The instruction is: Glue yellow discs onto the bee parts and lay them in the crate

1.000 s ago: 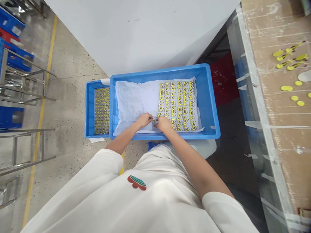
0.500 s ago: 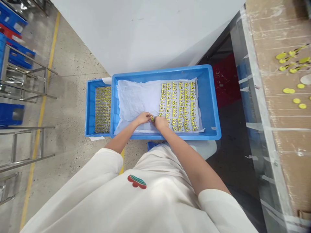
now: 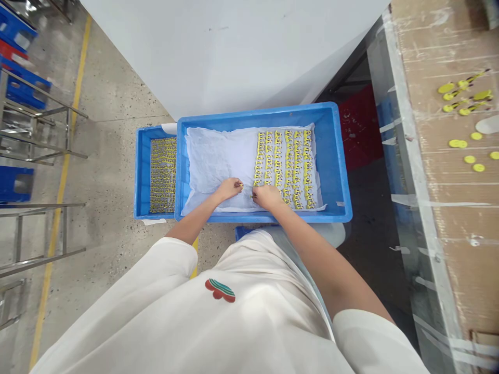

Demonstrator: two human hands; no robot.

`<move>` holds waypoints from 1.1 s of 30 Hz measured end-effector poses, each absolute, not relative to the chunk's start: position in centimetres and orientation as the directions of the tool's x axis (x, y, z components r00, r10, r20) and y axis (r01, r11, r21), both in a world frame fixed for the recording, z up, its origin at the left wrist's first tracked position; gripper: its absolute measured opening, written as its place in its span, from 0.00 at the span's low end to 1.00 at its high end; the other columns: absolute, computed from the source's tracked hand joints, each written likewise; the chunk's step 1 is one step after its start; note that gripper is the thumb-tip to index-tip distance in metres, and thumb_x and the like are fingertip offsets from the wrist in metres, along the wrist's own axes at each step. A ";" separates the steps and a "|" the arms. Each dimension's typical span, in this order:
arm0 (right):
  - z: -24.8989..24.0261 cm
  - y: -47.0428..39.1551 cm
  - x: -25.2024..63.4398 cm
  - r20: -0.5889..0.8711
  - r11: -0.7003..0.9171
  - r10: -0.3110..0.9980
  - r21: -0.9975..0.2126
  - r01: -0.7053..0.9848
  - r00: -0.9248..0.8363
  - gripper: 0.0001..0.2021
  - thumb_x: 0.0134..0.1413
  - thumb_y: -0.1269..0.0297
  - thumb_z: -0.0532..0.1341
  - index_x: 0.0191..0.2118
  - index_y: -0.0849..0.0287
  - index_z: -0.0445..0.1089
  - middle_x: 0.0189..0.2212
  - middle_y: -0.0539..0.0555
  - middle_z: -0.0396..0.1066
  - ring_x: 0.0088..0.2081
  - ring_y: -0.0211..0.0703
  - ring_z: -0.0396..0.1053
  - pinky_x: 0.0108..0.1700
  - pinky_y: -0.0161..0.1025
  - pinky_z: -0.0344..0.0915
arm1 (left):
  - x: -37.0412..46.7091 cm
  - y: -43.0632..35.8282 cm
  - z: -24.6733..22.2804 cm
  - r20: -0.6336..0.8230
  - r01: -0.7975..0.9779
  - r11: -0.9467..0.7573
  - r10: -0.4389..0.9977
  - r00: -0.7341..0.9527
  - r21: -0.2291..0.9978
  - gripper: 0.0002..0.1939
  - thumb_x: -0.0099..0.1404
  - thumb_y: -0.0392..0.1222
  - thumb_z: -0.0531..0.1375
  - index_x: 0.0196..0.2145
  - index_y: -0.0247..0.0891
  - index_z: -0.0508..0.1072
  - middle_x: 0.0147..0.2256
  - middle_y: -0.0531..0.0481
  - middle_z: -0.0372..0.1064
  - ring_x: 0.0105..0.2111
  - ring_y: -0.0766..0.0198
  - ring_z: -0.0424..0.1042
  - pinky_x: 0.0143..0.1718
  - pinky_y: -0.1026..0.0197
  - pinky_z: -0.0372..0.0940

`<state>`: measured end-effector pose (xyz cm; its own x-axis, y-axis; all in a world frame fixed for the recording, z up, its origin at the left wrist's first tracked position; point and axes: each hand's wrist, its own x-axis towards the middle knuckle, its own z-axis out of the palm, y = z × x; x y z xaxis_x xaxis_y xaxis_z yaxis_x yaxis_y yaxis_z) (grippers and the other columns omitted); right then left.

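A large blue bin [image 3: 265, 112] lined with white cloth [image 3: 218, 156] lies before me. Across the right part of the cloth run several rows of small yellow-and-dark parts [image 3: 288, 161]. My left hand [image 3: 230, 188] hovers over the bare cloth, fingertips pinched on a small yellow part [image 3: 240, 185]. My right hand [image 3: 267, 196] is at the near end of the leftmost rows. Its fingers are closed round a small dark-and-yellow piece [image 3: 253, 196], mostly hidden by the fingers.
A smaller blue bin [image 3: 142, 171] on the left holds dense rows of yellow parts [image 3: 162, 174]. On the right, a cardboard-topped table [image 3: 436, 218] carries loose yellow discs [image 3: 478, 168] and stalked yellow parts [image 3: 452, 96]. A white panel [image 3: 241, 57] rises behind the bin; metal racks [image 3: 42, 208] stand at far left.
My hands, which were together over the cloth, have come apart. The right has moved right toward the rows; the left has shifted slightly left with a small yellow part in its fingertips.
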<state>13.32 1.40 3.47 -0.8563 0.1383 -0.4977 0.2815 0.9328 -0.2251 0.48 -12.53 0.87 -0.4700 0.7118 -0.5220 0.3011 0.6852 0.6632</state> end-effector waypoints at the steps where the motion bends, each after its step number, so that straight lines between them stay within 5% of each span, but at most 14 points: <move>1: 3.3 1.5 13.3 -0.492 0.938 0.127 -0.223 0.266 -0.861 0.11 0.58 0.63 0.57 0.43 0.57 0.74 0.40 0.60 0.74 0.45 0.51 0.72 0.46 0.42 0.65 | 0.5 -12.5 1.0 -0.500 0.354 0.677 0.724 -0.475 0.645 0.13 0.64 0.38 0.56 0.44 0.33 0.75 0.41 0.42 0.76 0.41 0.62 0.75 0.46 0.60 0.67; 5: 2.7 1.6 13.2 -0.473 0.951 0.089 -0.221 0.216 -0.876 0.12 0.59 0.66 0.55 0.43 0.58 0.74 0.43 0.60 0.74 0.45 0.49 0.72 0.46 0.40 0.65 | 1.0 -12.3 1.5 -0.458 0.529 0.655 0.756 -0.468 0.540 0.12 0.62 0.38 0.58 0.42 0.36 0.78 0.44 0.42 0.75 0.46 0.57 0.72 0.53 0.57 0.62; 13: 2.2 2.0 13.6 -0.475 0.963 0.060 -0.205 0.176 -0.878 0.12 0.57 0.65 0.58 0.46 0.57 0.72 0.45 0.59 0.73 0.47 0.51 0.71 0.46 0.42 0.66 | 2.3 -12.2 1.6 -0.473 0.679 0.634 0.757 -0.450 0.370 0.13 0.61 0.43 0.61 0.43 0.40 0.79 0.44 0.42 0.74 0.45 0.55 0.72 0.46 0.58 0.65; 26: 1.8 2.3 13.3 -0.549 0.967 0.053 -0.181 0.180 -0.834 0.13 0.60 0.60 0.59 0.47 0.60 0.70 0.42 0.57 0.73 0.46 0.46 0.71 0.47 0.46 0.67 | 1.9 -12.6 1.9 -0.527 0.737 0.563 0.783 -0.331 0.375 0.16 0.59 0.43 0.63 0.46 0.45 0.78 0.45 0.47 0.75 0.46 0.58 0.73 0.46 0.62 0.65; 33: 2.0 2.6 12.9 -0.570 0.961 0.035 -0.207 0.184 -0.821 0.15 0.57 0.60 0.62 0.48 0.59 0.70 0.44 0.57 0.72 0.46 0.46 0.71 0.48 0.45 0.67 | 1.8 -12.7 1.8 -0.526 0.698 0.607 0.763 -0.377 0.380 0.21 0.59 0.48 0.63 0.49 0.39 0.74 0.42 0.46 0.76 0.44 0.58 0.73 0.44 0.62 0.65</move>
<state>12.88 2.60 1.98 -0.8212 0.0347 -0.5696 0.1841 0.9609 -0.2068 1.80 -12.69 1.82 -0.3770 0.7627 -0.5256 0.6982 0.6068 0.3798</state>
